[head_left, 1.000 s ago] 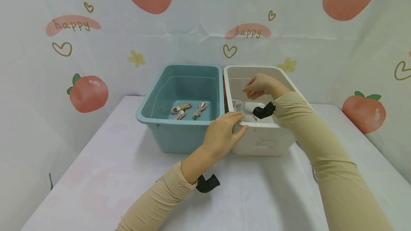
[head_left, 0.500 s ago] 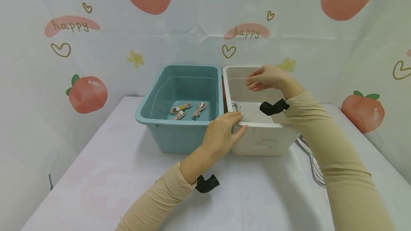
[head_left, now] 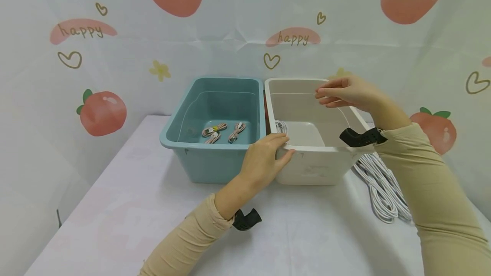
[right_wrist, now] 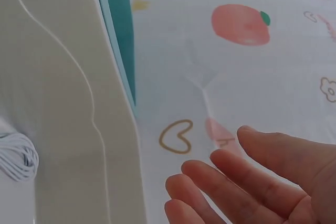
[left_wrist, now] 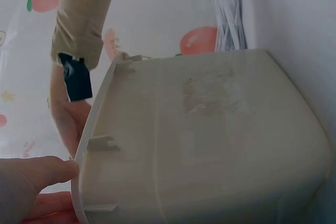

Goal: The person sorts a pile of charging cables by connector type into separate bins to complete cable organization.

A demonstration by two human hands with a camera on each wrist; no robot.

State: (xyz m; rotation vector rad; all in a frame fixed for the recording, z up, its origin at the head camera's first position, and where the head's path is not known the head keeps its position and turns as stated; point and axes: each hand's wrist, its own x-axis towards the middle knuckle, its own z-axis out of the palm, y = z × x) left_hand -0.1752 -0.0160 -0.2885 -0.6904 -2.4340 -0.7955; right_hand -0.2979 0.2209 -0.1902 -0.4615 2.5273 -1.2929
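My left hand [head_left: 264,156] holds the near left corner of the white bin [head_left: 314,167]. Its thumb lies on the outer side of the rim and its fingers reach over the inner side, as the left wrist view shows too. Over the right side of that bin hangs my right hand [head_left: 350,93], holding nothing, its fingers loosely extended and apart from the thumb in the right wrist view. Inside the white bin, by the left wall, lies a coiled white cable [head_left: 281,127], partly hidden by the near rim and my left hand.
Left of the white bin, close beside it, stands a blue bin [head_left: 218,145] with several tied pinkish charging cables [head_left: 237,132] on its floor. Bundled grey-white cables [head_left: 383,195] lie on the table right of the white bin. A printed cloth [head_left: 230,16] hangs behind both bins.
My right hand has risen out of the white bin and moved right, uncovering more of the bin's inside and the cable bundle on the table. The left hand stays at the rim.
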